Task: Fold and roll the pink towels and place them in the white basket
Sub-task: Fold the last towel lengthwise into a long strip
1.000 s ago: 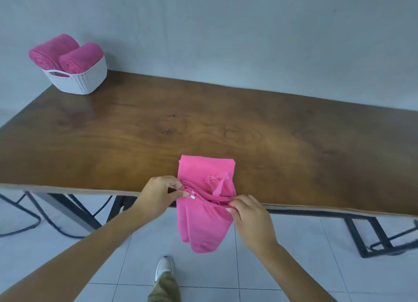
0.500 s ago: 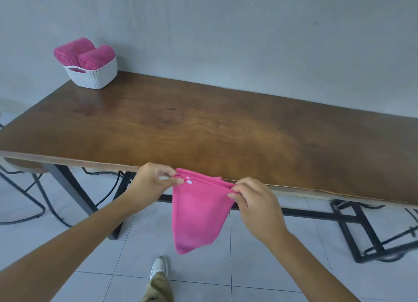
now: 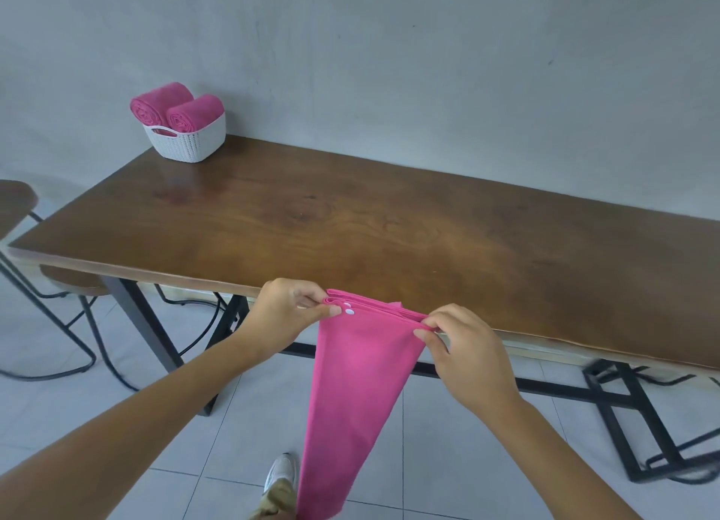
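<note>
A folded pink towel hangs in the air just in front of the table's near edge, narrowing toward the floor. My left hand pinches its top left corner and my right hand pinches its top right corner, so the top edge is stretched between them. Two white snap studs show near the left corner. At the far left corner of the wooden table stands the white basket with two rolled pink towels in it.
A grey wall runs behind the table. Stools with dark wooden seats and black metal frames stand at the left, and black metal frames sit under the table at the right. My shoe is on the tiled floor below the towel.
The towel has been lifted off the table edge and now hangs fully, much longer, below my hands. The view has shifted, so the basket appears further right.
</note>
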`<state>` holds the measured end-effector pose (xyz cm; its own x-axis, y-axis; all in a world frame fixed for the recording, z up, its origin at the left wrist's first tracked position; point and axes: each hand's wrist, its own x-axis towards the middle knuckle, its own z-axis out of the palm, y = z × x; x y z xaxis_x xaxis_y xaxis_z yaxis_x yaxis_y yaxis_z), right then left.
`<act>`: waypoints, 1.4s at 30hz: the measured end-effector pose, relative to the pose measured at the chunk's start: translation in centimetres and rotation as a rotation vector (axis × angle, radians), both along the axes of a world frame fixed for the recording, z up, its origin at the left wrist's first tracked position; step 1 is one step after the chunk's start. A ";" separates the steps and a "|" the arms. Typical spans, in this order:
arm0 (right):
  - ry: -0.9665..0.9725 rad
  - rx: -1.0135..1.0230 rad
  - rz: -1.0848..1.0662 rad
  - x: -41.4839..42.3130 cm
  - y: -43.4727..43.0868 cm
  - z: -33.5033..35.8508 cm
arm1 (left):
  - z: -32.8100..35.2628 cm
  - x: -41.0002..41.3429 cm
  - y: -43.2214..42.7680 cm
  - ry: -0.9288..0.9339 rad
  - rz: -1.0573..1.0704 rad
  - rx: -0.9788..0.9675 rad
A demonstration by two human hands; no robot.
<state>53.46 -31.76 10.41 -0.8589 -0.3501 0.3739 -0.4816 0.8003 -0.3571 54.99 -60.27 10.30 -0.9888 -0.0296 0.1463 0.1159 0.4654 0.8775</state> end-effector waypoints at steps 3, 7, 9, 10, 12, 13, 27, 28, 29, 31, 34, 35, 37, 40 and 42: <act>-0.008 0.001 -0.002 0.1 0.0 -0.2 | -0.2 0.2 0.0 0.010 0.008 0.000; -0.060 -0.021 -0.023 0.0 -0.2 -1.0 | -0.7 0.0 0.1 0.021 0.013 -0.005; -0.085 -0.041 -0.038 -0.3 -0.4 -1.2 | -0.9 -0.4 0.2 0.034 0.022 0.004; -0.099 -0.060 -0.046 -0.5 -0.5 -1.3 | -1.0 -0.7 0.4 0.034 0.029 0.017; -0.124 -0.106 -0.061 -0.9 -0.8 -1.5 | -1.3 -1.2 0.5 0.036 0.035 0.032; -0.133 -0.126 -0.069 -1.2 -0.9 -1.5 | -1.5 -1.5 0.5 0.043 0.035 0.032; -0.082 -0.084 -0.119 -6.2 -2.5 -2.4 | -3.0 -6.5 0.0 0.098 0.115 -0.027; -0.082 -0.086 -0.122 -6.3 -2.7 -2.4 | -3.1 -6.6 0.1 0.107 0.120 -0.028; -0.085 -0.097 -0.127 -6.7 -3.0 -2.5 | -3.1 -7.1 0.1 0.114 0.124 -0.034; -0.126 -0.139 -0.148 -7.7 -3.7 -2.7 | -3.4 -7.9 0.2 0.105 0.136 -0.028; -0.237 -0.271 -0.246 -9.6 -5.0 -3.3 | -3.7 -9.5 0.1 0.021 0.193 0.000; -0.274 -0.356 -0.291 -10.4 -5.4 -3.5 | -3.9 -10.1 0.0 -0.008 0.218 0.007; -0.343 -0.497 -0.383 -12.2 -6.1 -4.0 | -4.4 -11.7 0.0 -0.057 0.255 0.036; -0.421 -0.532 -0.481 -15.0 -7.1 -5.1 | -5.4 -14.3 -0.3 -0.137 0.307 0.019; -0.452 -0.493 -0.507 -16.5 -7.8 -6.3 | -6.2 -15.8 -0.6 -0.160 0.321 -0.044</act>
<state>36.95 -39.55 4.15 -0.9719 0.2326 -0.0352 0.1683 0.5829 -0.7949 39.17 -60.90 4.08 -0.9405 -0.3398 -0.0019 -0.1800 0.4932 0.8511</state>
